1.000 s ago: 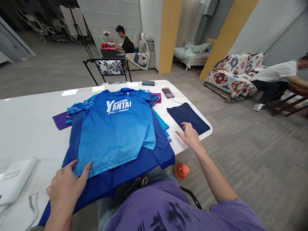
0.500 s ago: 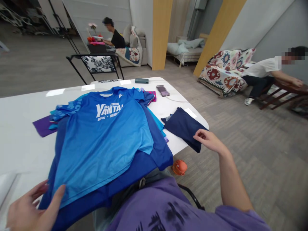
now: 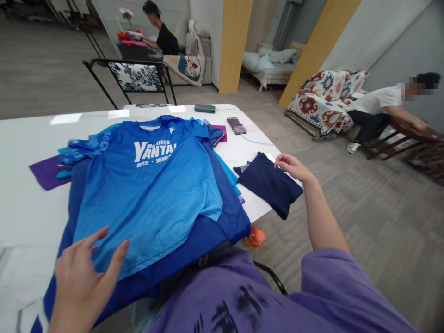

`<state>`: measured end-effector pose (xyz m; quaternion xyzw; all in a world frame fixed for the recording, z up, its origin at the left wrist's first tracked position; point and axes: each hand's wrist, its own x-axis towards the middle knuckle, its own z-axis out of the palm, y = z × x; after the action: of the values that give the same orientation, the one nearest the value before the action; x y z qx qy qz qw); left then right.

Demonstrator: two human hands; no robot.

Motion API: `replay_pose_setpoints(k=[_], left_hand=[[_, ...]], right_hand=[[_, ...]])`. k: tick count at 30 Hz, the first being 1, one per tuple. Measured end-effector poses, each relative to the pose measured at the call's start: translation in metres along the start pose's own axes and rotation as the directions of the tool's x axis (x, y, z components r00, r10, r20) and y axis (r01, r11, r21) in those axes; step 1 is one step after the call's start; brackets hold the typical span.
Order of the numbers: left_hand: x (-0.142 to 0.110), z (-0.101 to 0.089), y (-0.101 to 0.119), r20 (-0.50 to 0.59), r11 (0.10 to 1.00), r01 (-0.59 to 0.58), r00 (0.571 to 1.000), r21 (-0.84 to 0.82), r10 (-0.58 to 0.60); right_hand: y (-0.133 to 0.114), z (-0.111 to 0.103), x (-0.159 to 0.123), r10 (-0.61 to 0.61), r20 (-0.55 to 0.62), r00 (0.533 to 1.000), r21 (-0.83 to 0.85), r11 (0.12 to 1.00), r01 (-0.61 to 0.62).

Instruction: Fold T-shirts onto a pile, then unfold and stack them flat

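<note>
A light blue T-shirt (image 3: 152, 189) printed "YANTAI" lies flat on top of a stack of darker blue shirts (image 3: 222, 217) on the white table (image 3: 31, 212). My left hand (image 3: 83, 277) hovers open over the shirt's near hem, fingers spread. My right hand (image 3: 291, 166) is at the far right edge of a folded navy garment (image 3: 268, 182) near the table's right corner, fingers curled on its edge.
A phone (image 3: 236, 125) with a cable and a dark green case (image 3: 204, 108) lie at the table's far side. A purple cloth (image 3: 43, 171) pokes out at left. An orange object (image 3: 255, 237) sits on the floor. A black chair (image 3: 133, 76) stands behind. Two people sit further off.
My right hand moved from the navy garment's near corner to its far right edge; the garment shifted slightly. My left hand rose back over the blue shirt's hem. The view tilted a little.
</note>
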<state>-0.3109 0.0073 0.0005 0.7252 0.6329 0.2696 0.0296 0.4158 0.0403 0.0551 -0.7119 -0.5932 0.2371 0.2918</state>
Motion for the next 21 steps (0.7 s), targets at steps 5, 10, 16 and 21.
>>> replay_pose_setpoints(k=[5, 10, 16, 21], left_hand=[[-0.001, 0.002, -0.005, 0.017, 0.998, 0.012, 1.0, -0.063, -0.011], [-0.004, -0.003, -0.01, 0.035, 0.995, 0.033, 0.999, -0.093, -0.029], [-0.014, -0.007, -0.019, 0.039, 0.984, 0.105, 0.994, -0.141, -0.1], [-0.011, -0.007, -0.017, 0.065, 0.969, 0.079, 0.996, -0.236, -0.065]], right_hand=[[0.01, 0.007, 0.01, 0.116, -0.136, 0.984, -0.173, 0.975, -0.138], [0.001, 0.025, 0.03, 0.111, -0.04, 0.993, -0.3, 0.947, -0.118], [-0.016, -0.019, -0.021, 0.061, 0.348, 0.936, 0.123, 0.986, -0.11], [-0.079, 0.0, -0.009, 0.226, -0.018, 0.974, -0.19, 0.956, -0.225]])
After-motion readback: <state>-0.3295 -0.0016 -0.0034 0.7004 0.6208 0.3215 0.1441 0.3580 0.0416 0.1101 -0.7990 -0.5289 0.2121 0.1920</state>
